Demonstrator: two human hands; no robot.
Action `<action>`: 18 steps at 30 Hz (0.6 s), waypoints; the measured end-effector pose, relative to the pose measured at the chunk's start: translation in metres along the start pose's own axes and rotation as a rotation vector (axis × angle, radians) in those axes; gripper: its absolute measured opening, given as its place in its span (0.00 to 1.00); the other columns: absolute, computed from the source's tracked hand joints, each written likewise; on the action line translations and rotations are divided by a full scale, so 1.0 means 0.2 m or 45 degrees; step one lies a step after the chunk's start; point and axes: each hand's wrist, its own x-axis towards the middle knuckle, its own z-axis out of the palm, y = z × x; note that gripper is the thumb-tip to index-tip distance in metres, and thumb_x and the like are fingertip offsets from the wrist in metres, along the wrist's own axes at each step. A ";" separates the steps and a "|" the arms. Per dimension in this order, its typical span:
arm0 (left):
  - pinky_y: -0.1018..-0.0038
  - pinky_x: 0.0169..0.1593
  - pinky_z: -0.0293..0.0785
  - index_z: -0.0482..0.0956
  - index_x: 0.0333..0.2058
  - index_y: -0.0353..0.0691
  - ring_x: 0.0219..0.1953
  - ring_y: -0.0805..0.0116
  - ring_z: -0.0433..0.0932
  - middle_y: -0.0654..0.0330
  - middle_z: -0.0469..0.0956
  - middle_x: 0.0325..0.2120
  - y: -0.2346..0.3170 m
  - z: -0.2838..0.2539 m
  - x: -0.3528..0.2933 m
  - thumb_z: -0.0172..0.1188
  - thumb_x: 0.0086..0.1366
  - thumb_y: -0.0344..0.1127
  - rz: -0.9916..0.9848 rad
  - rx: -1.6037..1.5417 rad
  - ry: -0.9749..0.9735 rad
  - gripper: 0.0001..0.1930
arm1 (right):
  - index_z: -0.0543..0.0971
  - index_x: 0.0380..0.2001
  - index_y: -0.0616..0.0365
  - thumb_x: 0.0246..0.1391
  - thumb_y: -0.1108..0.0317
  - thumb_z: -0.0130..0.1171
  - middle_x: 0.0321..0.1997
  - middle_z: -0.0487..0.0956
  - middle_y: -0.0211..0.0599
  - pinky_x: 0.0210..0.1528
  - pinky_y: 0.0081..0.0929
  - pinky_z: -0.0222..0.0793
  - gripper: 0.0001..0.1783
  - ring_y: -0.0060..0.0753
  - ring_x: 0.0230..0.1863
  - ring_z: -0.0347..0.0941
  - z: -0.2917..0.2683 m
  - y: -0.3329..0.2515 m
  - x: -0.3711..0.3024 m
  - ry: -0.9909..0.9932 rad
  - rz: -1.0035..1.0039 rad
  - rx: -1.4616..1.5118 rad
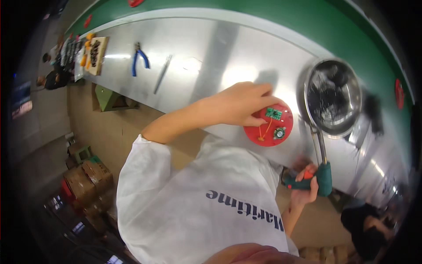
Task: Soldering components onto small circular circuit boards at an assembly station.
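Observation:
My left hand [246, 105] holds a round red disc [255, 136] by its upper left edge, the thumb resting on its face. On the disc sit a small green circuit board [273, 114], a round component [279, 132] and thin orange wires [268, 126]. In my right hand [310, 187] is a dark green power screwdriver [324, 178] with red parts. Its long thin shaft points away from me, toward the near rim of a shiny metal bowl [308, 99]. Dark small pieces, too blurred to name, lie in the bowl.
Blue-handled pliers [140, 59] and a slim metal tool [162, 74] lie on the metal table [193, 42] to the left. A tray [103, 50] of dark parts stands farther left. A green strip [285, 15] runs behind the table. Cardboard boxes [83, 180] sit on the floor; another person [367, 224] is at lower right.

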 end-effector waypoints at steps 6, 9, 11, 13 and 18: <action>0.70 0.35 0.73 0.77 0.46 0.33 0.29 0.62 0.76 0.52 0.78 0.34 -0.46 -0.36 0.11 0.68 0.51 0.52 -0.549 -0.071 1.007 0.31 | 0.69 0.37 0.63 0.52 0.61 0.52 0.41 0.69 0.43 0.26 0.21 0.62 0.16 0.28 0.23 0.67 0.03 0.00 0.00 0.124 -0.002 0.055; 0.65 0.43 0.72 0.76 0.46 0.30 0.37 0.55 0.75 0.47 0.78 0.39 -0.85 -0.58 0.09 0.64 0.53 0.53 -0.691 0.283 1.225 0.31 | 0.69 0.36 0.62 0.51 0.61 0.53 0.41 0.70 0.42 0.25 0.21 0.60 0.15 0.28 0.22 0.66 0.05 -0.01 0.02 0.146 -0.035 0.062; 0.60 0.52 0.70 0.72 0.48 0.28 0.48 0.47 0.73 0.41 0.75 0.43 -1.16 -0.73 0.01 0.62 0.54 0.52 -0.796 0.470 1.375 0.32 | 0.69 0.35 0.62 0.51 0.61 0.53 0.41 0.69 0.42 0.24 0.21 0.59 0.15 0.28 0.21 0.66 0.05 -0.01 0.02 0.142 -0.041 0.086; 0.57 0.53 0.69 0.68 0.49 0.27 0.51 0.44 0.70 0.38 0.71 0.46 -1.46 -0.91 -0.08 0.62 0.51 0.50 -1.020 0.645 1.489 0.34 | 0.69 0.35 0.62 0.51 0.61 0.53 0.40 0.69 0.42 0.24 0.21 0.59 0.15 0.27 0.21 0.66 0.04 0.00 0.02 0.146 -0.048 0.115; 0.54 0.55 0.67 0.62 0.54 0.33 0.54 0.45 0.68 0.40 0.67 0.51 -1.85 -1.15 -0.23 0.64 0.49 0.55 -1.658 0.620 1.423 0.40 | 0.69 0.36 0.63 0.55 0.62 0.49 0.40 0.69 0.42 0.25 0.22 0.60 0.14 0.26 0.23 0.64 0.05 -0.01 0.00 0.151 -0.103 0.118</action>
